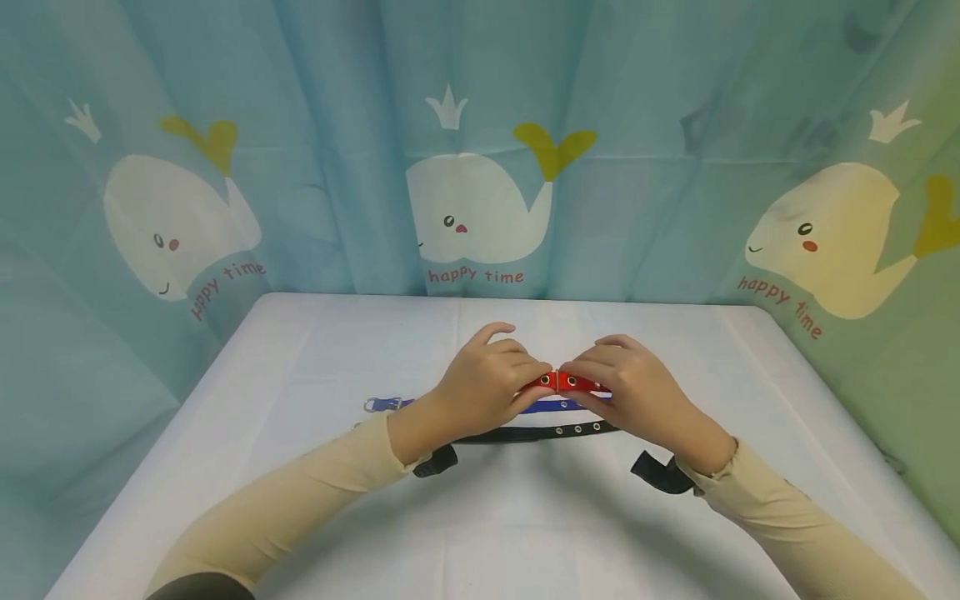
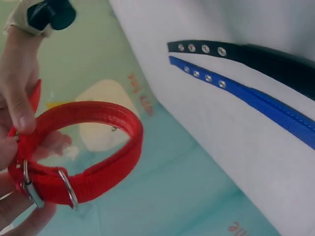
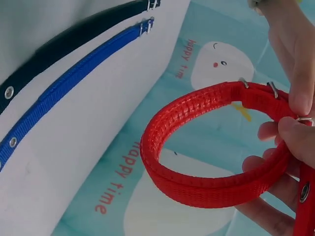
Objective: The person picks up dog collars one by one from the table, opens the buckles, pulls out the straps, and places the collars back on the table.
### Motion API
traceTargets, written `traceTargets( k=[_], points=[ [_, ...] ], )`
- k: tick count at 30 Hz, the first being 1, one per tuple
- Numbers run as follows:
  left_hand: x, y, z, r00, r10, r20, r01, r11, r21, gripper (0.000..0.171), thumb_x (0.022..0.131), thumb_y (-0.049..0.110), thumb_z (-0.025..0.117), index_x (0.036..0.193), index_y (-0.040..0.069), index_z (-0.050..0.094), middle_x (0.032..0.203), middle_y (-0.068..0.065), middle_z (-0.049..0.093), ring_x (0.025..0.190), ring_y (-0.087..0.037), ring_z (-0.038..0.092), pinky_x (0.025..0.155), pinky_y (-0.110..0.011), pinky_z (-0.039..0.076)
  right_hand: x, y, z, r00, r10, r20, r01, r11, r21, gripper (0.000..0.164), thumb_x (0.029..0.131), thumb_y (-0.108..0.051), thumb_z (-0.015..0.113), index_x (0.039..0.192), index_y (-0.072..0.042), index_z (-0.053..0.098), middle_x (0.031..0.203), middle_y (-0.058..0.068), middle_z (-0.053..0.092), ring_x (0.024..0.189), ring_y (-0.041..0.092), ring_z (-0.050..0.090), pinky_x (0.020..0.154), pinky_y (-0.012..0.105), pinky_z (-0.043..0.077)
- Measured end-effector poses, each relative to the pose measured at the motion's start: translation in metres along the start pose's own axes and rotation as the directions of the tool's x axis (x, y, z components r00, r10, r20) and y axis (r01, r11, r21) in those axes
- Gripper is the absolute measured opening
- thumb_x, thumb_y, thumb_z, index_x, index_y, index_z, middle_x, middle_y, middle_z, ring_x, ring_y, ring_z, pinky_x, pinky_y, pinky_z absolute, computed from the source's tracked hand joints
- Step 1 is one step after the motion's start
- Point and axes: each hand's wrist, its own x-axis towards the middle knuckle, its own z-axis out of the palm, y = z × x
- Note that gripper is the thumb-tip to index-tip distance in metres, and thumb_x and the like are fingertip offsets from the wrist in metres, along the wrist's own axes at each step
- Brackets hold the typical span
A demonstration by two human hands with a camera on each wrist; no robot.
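A red collar (image 1: 585, 384) with metal eyelets is held up above the table between both hands. My left hand (image 1: 483, 379) pinches it near the buckle (image 2: 31, 186), and my right hand (image 1: 641, 383) pinches the strap close beside it. Bent into a closed loop, the red collar (image 3: 211, 194) has its strap end at the right hand's fingers. A metal D-ring (image 2: 68, 189) sits on the band near the buckle. Fingers partly hide where strap and buckle meet. Behind and below the hands, a blue collar (image 1: 543, 407) and a black collar (image 1: 517, 434) lie stretched out on the table.
The white table (image 1: 480, 533) ends at a light-blue curtain (image 1: 315, 208) printed with whales. Dark bands (image 1: 437, 461) show at both wrists. The blue and black collars lie roughly parallel, their eyelet ends toward the right.
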Motion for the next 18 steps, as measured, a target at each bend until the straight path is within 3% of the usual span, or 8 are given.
traceTargets(
  k=[4,7,10,18],
  points=[
    [-0.0024,0.0016,0.001,1.0,-0.005,-0.026,0.004,1.0,-0.009,0.024,0.081,0.036,0.072,0.094,0.016,0.075,0.081,0.007,0.074,0.079,-0.008,0.067,0.098,-0.039,0.045,0.0015,-0.0009,0.0022,0.999,-0.025,-0.034,0.026,0.999,0.028,0.03,0.078,-0.034,0.075,0.089,-0.006,0.072,0.076,0.001,0.072,0.068,0.013,0.064,0.08,0.042,0.052],
    [-0.0036,0.0023,0.0018,0.999,0.001,-0.038,-0.002,1.0,-0.009,0.024,0.08,0.036,0.073,0.093,0.016,0.076,0.081,0.007,0.074,0.078,-0.007,0.067,0.097,-0.039,0.046,0.0019,-0.0022,0.0051,0.996,-0.05,-0.077,0.054,0.997,0.053,0.042,0.088,-0.045,0.058,0.088,-0.005,0.072,0.074,0.001,0.07,0.064,0.011,0.062,0.079,0.043,0.052],
    [-0.0046,0.0019,0.0006,0.999,0.004,-0.038,-0.004,1.0,-0.01,0.023,0.08,0.036,0.073,0.094,0.018,0.076,0.084,0.008,0.074,0.081,-0.007,0.067,0.098,-0.039,0.045,0.0017,-0.0031,0.0061,0.995,-0.055,-0.086,0.062,0.995,0.075,0.044,0.092,-0.046,0.052,0.086,-0.006,0.071,0.071,0.0,0.069,0.058,0.009,0.059,0.081,0.045,0.051],
    [-0.008,0.0025,-0.0033,0.999,-0.029,-0.032,0.029,0.999,-0.024,0.025,0.077,0.037,0.076,0.095,0.019,0.076,0.085,0.008,0.074,0.081,-0.008,0.067,0.099,-0.042,0.044,0.0024,-0.002,0.006,0.996,-0.073,-0.048,0.077,0.992,0.095,0.04,0.093,-0.044,0.053,0.089,-0.008,0.069,0.074,-0.002,0.069,0.057,0.006,0.059,0.085,0.047,0.048]
  ],
)
